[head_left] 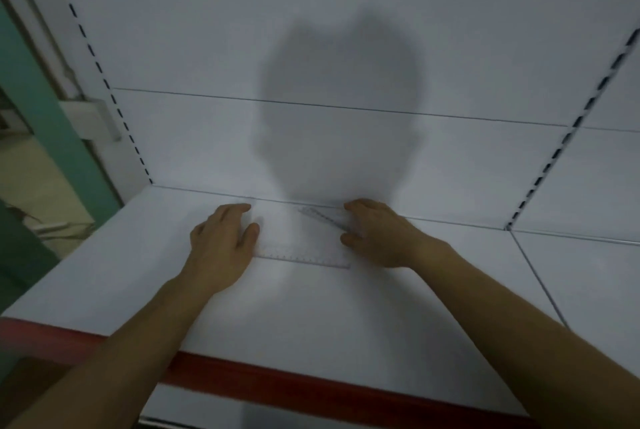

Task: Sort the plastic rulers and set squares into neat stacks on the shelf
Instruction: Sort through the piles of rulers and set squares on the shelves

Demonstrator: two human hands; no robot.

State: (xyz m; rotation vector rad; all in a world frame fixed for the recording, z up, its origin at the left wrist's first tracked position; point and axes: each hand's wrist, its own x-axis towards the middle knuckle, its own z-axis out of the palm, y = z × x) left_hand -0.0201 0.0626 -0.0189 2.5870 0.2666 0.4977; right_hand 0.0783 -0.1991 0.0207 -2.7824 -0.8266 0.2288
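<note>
I see a clear plastic set square [304,241] lying flat on the white shelf [311,307], near the back panel [207,30]. Its long graduated edge runs left to right along the near side; a slanted edge climbs away toward the back right. My left hand [221,238] rests at its left end, fingers loosely spread and touching it. My right hand [374,234] rests at the right end, fingers curled against the slanted edge. A red strip [311,376] lines the shelf front.
</note>
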